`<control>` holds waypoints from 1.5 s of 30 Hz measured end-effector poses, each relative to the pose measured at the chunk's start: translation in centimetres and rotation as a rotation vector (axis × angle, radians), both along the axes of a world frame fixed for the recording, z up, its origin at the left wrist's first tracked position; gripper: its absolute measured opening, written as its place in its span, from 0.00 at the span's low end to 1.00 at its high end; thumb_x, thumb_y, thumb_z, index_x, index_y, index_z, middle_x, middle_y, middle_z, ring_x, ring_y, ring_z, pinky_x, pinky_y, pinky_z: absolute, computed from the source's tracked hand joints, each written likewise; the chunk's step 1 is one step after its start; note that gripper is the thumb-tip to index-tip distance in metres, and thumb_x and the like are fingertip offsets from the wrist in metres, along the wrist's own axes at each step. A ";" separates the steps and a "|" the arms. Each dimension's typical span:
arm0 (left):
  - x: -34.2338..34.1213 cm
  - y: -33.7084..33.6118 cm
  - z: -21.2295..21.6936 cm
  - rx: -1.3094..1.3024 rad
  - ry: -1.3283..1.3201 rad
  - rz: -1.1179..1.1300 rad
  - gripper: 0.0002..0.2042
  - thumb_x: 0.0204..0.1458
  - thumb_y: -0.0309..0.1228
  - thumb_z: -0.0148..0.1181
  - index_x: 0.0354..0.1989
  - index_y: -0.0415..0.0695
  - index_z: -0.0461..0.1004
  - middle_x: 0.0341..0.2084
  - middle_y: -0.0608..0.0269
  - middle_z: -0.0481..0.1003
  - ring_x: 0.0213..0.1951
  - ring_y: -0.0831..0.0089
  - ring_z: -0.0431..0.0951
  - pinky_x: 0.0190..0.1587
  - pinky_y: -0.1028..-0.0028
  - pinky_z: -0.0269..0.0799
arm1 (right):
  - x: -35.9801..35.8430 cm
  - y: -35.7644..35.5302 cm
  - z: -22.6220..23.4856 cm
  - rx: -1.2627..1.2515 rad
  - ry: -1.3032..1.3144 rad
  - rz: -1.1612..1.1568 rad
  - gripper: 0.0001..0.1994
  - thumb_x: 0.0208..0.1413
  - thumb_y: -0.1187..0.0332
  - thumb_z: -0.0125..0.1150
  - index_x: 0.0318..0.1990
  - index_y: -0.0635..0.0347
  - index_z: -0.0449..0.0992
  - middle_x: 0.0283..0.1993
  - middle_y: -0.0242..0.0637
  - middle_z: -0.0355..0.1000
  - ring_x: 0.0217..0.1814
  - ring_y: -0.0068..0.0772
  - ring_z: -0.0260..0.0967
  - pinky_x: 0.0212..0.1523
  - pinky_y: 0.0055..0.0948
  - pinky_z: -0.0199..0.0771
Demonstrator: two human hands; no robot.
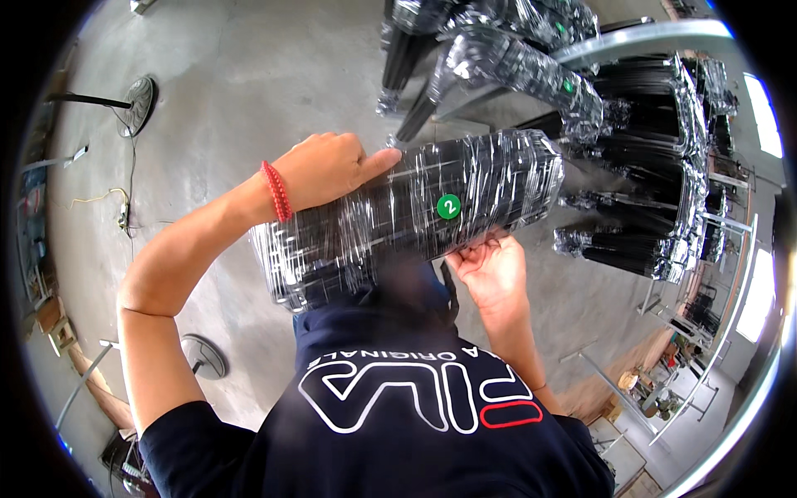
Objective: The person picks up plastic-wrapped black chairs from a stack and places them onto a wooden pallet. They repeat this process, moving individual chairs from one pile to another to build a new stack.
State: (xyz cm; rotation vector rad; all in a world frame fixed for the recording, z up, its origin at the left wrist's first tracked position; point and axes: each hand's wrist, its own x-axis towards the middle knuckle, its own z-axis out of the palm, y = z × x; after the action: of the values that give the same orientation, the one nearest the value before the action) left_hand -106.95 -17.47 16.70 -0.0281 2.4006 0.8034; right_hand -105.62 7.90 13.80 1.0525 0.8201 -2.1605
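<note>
A long black bundle, wrapped in shiny clear film, lies across the front of my body. It tilts, its right end farther from me than its left. A round green sticker is on its upper face. My left hand, with a red beaded bracelet at the wrist, curls over the far edge, thumb along the film. From below, my right hand grips the near edge right of the sticker. Part of its fingers is hidden behind the bundle.
More film-wrapped black bundles rest at the upper right beside a curved metal rail. Further right, black wrapped lengths are stacked. A round black stand base and a cable are on the grey floor at left.
</note>
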 end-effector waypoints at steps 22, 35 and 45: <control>-14.8 -42.2 4.6 -0.363 -0.169 0.217 0.32 0.54 0.52 0.27 0.29 0.31 0.69 0.22 0.38 0.70 0.31 0.44 0.71 0.34 0.58 0.65 | -24.3 -44.6 0.4 -0.292 -0.055 0.385 0.14 0.52 0.63 0.32 0.28 0.55 0.69 0.25 0.34 0.69 0.27 0.34 0.67 0.32 0.38 0.70; -50.2 -64.4 4.1 -0.129 -0.180 0.487 0.31 0.52 0.56 0.34 0.20 0.39 0.74 0.13 0.68 0.68 0.17 0.80 0.65 0.23 0.77 0.64 | -59.4 -65.6 2.2 -0.268 0.047 0.288 0.15 0.51 0.64 0.32 0.27 0.56 0.70 0.25 0.35 0.69 0.26 0.34 0.67 0.31 0.38 0.69; -84.5 -70.8 4.6 -0.218 0.056 0.286 0.33 0.51 0.56 0.34 0.09 0.39 0.66 0.05 0.67 0.61 0.12 0.78 0.61 0.17 0.76 0.57 | -89.2 -72.0 3.2 -0.319 0.089 0.020 0.12 0.50 0.63 0.35 0.27 0.55 0.67 0.22 0.32 0.65 0.23 0.28 0.62 0.22 0.29 0.65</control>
State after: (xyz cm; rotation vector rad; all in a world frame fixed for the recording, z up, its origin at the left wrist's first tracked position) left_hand -191.48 -88.22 21.35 -0.4497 2.5616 0.6684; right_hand -194.81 -64.12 16.98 0.7884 0.4983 -2.2410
